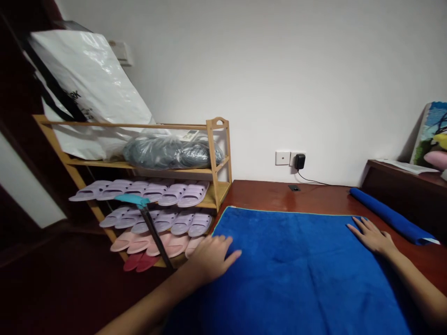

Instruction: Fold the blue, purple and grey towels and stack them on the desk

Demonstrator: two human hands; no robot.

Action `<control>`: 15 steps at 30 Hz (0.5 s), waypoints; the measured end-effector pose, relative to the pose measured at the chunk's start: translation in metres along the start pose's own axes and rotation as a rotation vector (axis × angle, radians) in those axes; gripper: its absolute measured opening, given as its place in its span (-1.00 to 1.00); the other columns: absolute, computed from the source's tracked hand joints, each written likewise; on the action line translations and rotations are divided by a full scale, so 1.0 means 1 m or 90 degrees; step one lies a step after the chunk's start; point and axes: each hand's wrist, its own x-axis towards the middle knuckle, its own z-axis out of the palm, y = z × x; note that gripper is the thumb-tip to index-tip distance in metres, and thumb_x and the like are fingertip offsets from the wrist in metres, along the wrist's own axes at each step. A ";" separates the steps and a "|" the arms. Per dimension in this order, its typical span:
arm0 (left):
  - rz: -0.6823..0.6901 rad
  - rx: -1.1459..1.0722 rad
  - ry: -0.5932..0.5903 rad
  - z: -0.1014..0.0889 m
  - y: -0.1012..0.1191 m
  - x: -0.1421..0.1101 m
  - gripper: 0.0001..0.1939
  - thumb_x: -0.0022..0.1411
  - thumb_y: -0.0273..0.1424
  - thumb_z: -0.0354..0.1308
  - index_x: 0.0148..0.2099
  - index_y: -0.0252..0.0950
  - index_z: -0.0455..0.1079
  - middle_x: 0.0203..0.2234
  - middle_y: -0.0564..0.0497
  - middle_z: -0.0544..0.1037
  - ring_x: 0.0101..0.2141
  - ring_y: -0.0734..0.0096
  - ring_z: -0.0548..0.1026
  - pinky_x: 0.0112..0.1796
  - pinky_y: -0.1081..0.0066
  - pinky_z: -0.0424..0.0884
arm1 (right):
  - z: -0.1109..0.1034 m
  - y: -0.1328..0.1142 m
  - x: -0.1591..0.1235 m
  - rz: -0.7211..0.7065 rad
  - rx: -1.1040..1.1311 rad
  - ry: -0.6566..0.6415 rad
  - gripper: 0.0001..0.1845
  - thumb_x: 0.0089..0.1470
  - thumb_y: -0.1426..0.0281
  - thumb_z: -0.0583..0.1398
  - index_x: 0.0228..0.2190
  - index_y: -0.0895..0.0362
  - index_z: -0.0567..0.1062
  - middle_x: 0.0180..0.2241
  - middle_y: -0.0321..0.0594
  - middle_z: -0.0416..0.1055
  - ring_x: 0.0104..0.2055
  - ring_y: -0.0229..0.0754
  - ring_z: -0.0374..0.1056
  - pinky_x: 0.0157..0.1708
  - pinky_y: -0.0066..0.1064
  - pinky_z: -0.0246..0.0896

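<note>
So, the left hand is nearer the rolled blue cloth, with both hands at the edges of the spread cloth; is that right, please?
Not quite: the head view shows the right hand, not the left hand, nearer the rolled blue cloth; both hands are at the edges of the spread cloth.

A white wall rises behind the far edge of the reddish-brown counter, with a pale wall plate just above that edge. Near the far left corner, a tiered wooden rack stands on a dark, shadowed floor.
</note>
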 end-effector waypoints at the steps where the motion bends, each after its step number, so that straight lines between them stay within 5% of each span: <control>1: -0.024 0.016 0.021 0.001 -0.001 0.016 -0.51 0.34 -0.08 -0.12 0.06 -0.29 0.39 -0.04 -0.19 0.49 -0.02 0.00 0.42 -0.02 0.08 0.29 | 0.001 -0.001 0.001 0.001 -0.003 0.005 -0.18 0.07 -0.11 -0.29 0.23 0.03 0.04 0.29 -0.18 -0.15 0.32 -0.05 -0.27 0.21 0.09 -0.20; 4: 0.004 0.026 0.063 0.013 -0.016 0.069 -0.50 0.37 -0.13 -0.18 0.18 -0.30 0.26 0.18 -0.18 0.25 0.17 0.09 0.18 0.12 0.13 0.07 | 0.001 -0.003 0.002 -0.007 -0.018 0.027 -0.16 0.05 -0.14 -0.28 0.22 0.04 0.05 0.30 -0.12 -0.22 0.32 -0.01 -0.32 0.21 0.12 -0.28; 7: -0.005 -0.026 -0.040 0.036 -0.046 0.109 -0.44 0.37 -0.07 -0.21 0.31 -0.20 0.04 0.28 -0.08 0.02 0.25 0.17 -0.03 0.17 0.14 -0.06 | 0.000 -0.002 0.004 -0.031 -0.027 0.037 -0.17 0.05 -0.15 -0.25 0.22 0.00 0.06 0.30 -0.15 -0.22 0.32 0.02 -0.33 0.20 0.14 -0.27; 11: -0.048 -0.050 -0.059 0.058 -0.075 0.129 -0.40 0.37 -0.02 -0.28 0.33 -0.16 -0.04 0.29 -0.03 -0.06 0.27 0.20 -0.14 0.18 0.11 -0.15 | 0.001 0.002 0.013 -0.039 -0.023 0.019 -0.20 0.05 -0.15 -0.25 0.22 -0.04 0.06 0.27 -0.13 -0.09 0.30 0.03 -0.18 0.15 0.11 -0.08; 15: -0.058 -0.051 -0.065 0.062 -0.081 0.133 -0.37 0.35 0.02 -0.30 0.34 -0.13 -0.07 0.30 0.00 -0.09 0.27 0.19 -0.17 0.18 0.11 -0.18 | 0.004 0.001 0.028 -0.040 -0.027 0.012 -0.20 0.04 -0.14 -0.24 0.23 -0.06 0.01 0.28 -0.15 -0.11 0.30 0.04 -0.21 0.17 0.15 -0.15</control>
